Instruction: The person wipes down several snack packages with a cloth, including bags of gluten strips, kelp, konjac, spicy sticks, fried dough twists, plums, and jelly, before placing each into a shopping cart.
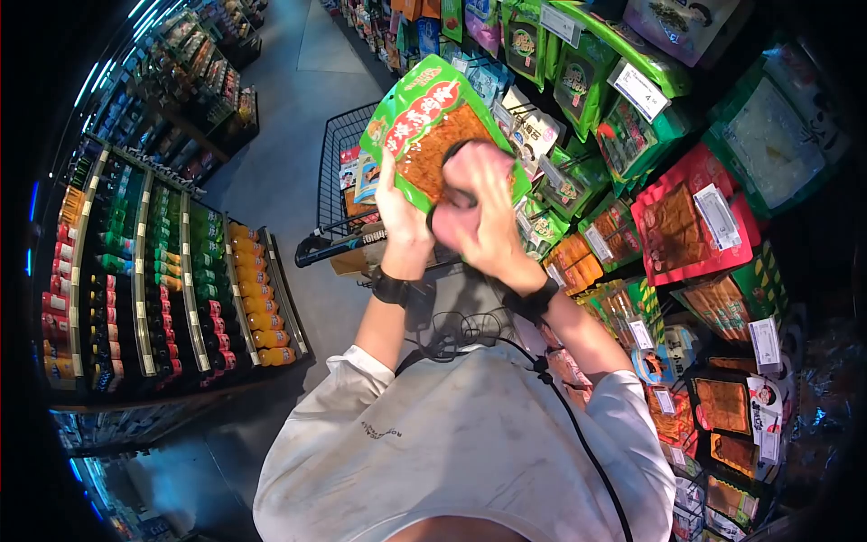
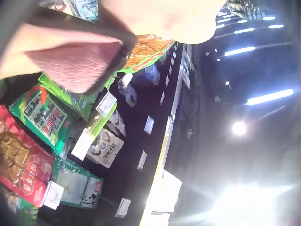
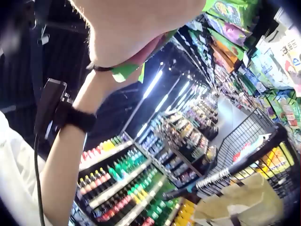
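Note:
A green package (image 1: 440,126) with a picture of orange-brown food stands tilted before the person's chest in the head view. The left hand (image 1: 403,212) grips its lower left edge, thumb along the front. Over its lower right part, the right hand (image 1: 495,221) holds a blurred pink, dark-edged thing (image 1: 479,172) with curved fingers; what it is I cannot tell. The same pink thing (image 2: 73,63) fills the upper left of the left wrist view, near the package (image 2: 148,52). In the right wrist view the right hand (image 3: 141,28) hides most of the package.
A black wire cart (image 1: 339,135) holding packets stands beyond the left arm. Hanging snack packets (image 1: 691,221) with price tags line the right side. Drink shelves (image 1: 163,280) stand on the left, across the aisle floor (image 1: 293,154). A cable runs down the shirt.

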The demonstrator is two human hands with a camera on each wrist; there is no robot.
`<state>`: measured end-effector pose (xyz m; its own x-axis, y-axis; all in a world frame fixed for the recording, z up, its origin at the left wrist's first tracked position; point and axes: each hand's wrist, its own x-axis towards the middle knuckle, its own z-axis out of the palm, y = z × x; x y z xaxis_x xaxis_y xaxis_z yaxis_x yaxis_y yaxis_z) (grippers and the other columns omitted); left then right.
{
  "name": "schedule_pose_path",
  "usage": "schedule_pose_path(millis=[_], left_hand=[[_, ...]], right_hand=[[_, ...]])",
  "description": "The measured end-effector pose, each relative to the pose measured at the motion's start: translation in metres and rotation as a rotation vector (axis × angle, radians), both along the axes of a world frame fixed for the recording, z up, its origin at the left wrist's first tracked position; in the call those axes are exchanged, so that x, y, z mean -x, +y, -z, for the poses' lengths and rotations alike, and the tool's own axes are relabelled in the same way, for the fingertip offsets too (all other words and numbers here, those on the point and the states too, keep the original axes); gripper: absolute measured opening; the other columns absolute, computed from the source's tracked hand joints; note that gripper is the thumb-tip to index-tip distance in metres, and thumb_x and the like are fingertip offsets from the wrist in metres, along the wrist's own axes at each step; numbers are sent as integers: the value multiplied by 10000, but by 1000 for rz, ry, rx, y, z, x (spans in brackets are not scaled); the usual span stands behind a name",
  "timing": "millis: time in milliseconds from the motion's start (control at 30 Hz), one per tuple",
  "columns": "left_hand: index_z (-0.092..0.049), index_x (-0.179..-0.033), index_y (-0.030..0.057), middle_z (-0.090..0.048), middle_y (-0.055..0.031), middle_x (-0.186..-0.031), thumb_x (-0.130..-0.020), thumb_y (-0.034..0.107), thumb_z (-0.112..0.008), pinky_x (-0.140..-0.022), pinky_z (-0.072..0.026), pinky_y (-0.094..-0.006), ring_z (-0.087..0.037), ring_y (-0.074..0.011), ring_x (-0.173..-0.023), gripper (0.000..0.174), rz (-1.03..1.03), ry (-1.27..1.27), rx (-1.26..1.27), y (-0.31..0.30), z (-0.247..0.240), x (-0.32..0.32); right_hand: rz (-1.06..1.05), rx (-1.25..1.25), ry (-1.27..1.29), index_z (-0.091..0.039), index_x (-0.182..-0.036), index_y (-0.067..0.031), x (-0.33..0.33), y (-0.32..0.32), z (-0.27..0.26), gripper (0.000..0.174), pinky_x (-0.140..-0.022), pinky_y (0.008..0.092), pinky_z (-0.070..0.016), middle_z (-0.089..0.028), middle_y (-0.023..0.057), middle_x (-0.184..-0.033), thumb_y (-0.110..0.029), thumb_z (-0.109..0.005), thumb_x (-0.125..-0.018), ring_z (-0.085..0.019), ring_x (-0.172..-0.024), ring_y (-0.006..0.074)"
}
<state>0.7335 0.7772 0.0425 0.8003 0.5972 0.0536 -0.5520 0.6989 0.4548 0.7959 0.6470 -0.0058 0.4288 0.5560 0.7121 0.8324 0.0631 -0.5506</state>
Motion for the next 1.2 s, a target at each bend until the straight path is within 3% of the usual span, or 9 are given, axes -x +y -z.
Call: schedule_pose_path(millis=[100, 333, 467, 600, 700, 767, 867, 933, 1200], left_hand=[[-472, -1431, 25, -557, -169, -1423, -1087, 381, -328, -1105, -430, -492, -566, -335, -1272, 515, 30, 10, 34, 11, 10, 2], [-455, -1429, 20, -545, -190, -1425, -1085, 324, -318, -1106, -421, -530, -541, -352, -1296, 479, -23, -33, 69, 13, 2, -2], [-486, -1412, 32, -552, -175, -1421, -1081, 375, -280, -1099, -428, -523, -546, -354, -1290, 519, -77, 21, 129, 20, 20, -4], [-475, -1423, 25, -532, -184, -1442, -1070, 329, -309, -1132, -385, -530, -518, -350, -1320, 494, -3, -29, 200, 11, 12, -1], [-472, -1429, 28, -522, -172, -1460, -1067, 334, -347, -1132, -380, -534, -513, -356, -1324, 490, -1, -16, 194, 13, -2, -2], [-461, -1440, 30, -504, -168, -1479, -1065, 334, -367, -1139, -369, -533, -500, -359, -1334, 492, 4, 8, 177, 18, -2, -2], [-458, -1445, 32, -490, -171, -1492, -1066, 335, -364, -1144, -362, -529, -486, -351, -1350, 495, 52, 21, 196, 28, 13, 2], [-446, -1457, 36, -475, -178, -1504, -1066, 330, -360, -1146, -358, -530, -474, -348, -1362, 497, 57, 30, 206, 32, 16, 4], [-428, -1464, 54, -479, -173, -1495, -1053, 453, -432, -1136, -386, -515, -496, -331, -1340, 573, 75, 113, -21, 27, 17, 1]], right_hand=[[-132, 142, -59, -418, -1505, -64, -9, -11, -10, 801, -1227, 520, -193, -367, 204, -1572, -283, -671, -778, -297, -1481, 391], [105, -80, 117, -354, -1478, 106, -4, 1, 2, 718, -1226, 495, -191, -299, 295, -1575, -286, -600, -928, -248, -1489, 434], [-74, 128, -90, -459, -1488, -83, -2, -12, 7, 719, -1222, 541, -171, -327, 225, -1586, -323, -644, -836, -264, -1495, 397], [-65, -200, 372, -278, -1543, 35, -30, 5, 9, 807, -1217, 421, -225, -344, 270, -1558, -266, -660, -899, -299, -1487, 349], [-290, -184, 1010, -420, -1419, 20, -32, 0, 31, 573, -1008, 330, -446, -562, 172, -1318, -230, -649, -957, -556, -1214, 235], [-415, -383, 1305, -529, -1238, -23, -7, -3, 12, 343, -626, 194, -479, -640, 38, -1100, -166, -673, -961, -615, -871, 77], [-399, -421, 1141, -536, -1218, -11, -16, -7, -3, 368, -600, 184, -469, -650, 38, -1091, -144, -723, -930, -618, -854, 67], [-194, -493, 1095, -594, -1172, 1, -23, -5, -15, 296, -848, 266, -535, -661, 34, -1100, -135, -722, -942, -639, -982, 94], [75, -522, 803, -615, -1225, -7, -29, -18, -43, 296, -901, 301, -512, -693, 55, -1107, -125, -689, -965, -650, -995, 125]])
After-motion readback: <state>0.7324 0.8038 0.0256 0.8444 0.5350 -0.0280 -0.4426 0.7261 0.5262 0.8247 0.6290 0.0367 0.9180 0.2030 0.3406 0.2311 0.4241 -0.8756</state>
